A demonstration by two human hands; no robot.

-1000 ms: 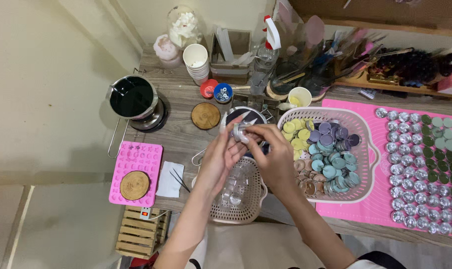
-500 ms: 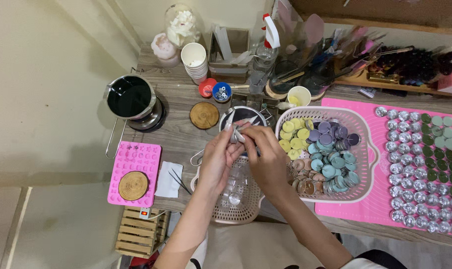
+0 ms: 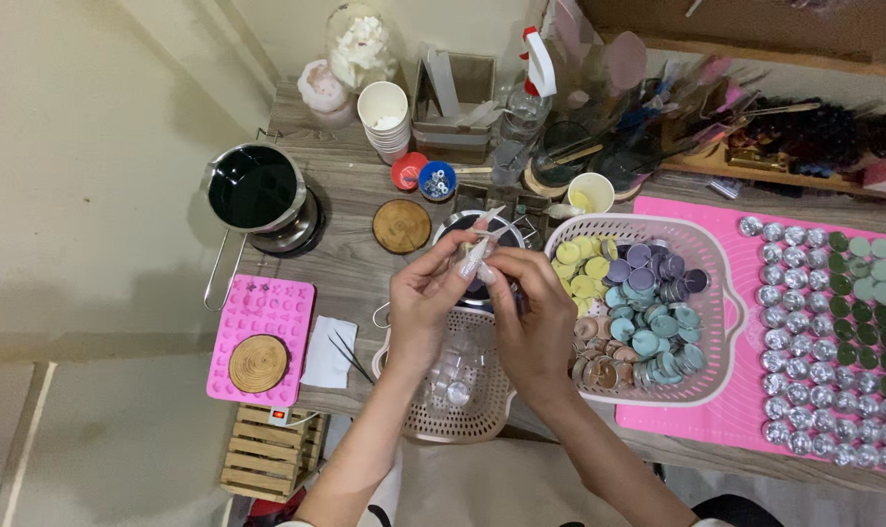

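My left hand (image 3: 425,298) and right hand (image 3: 533,310) meet over the near basket (image 3: 462,415), fingertips pinched together on a small clear cup (image 3: 477,256). Just right stands a bigger basket (image 3: 718,293) of coloured candles (image 3: 630,312); a black pot (image 3: 255,187) sits far left on the table (image 3: 350,254).

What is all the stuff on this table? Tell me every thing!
Pot: one, dark inside, far left on a burner.
Mould: one, pink, left edge, wooden disc on it.
Wooden coaster: one, brown, beside the pot.
Paper cups: one stack, white, at the back.
Spray bottle: one, clear with red and white top, at the back.
Large basket: one, white, full of yellow, purple, teal and brown tealights.
Small basket: one, white, under the hands.
Pink mat: one, right side, rows of silver and green cups.
Left hand and right hand: together pinching one small clear piece with their fingers.
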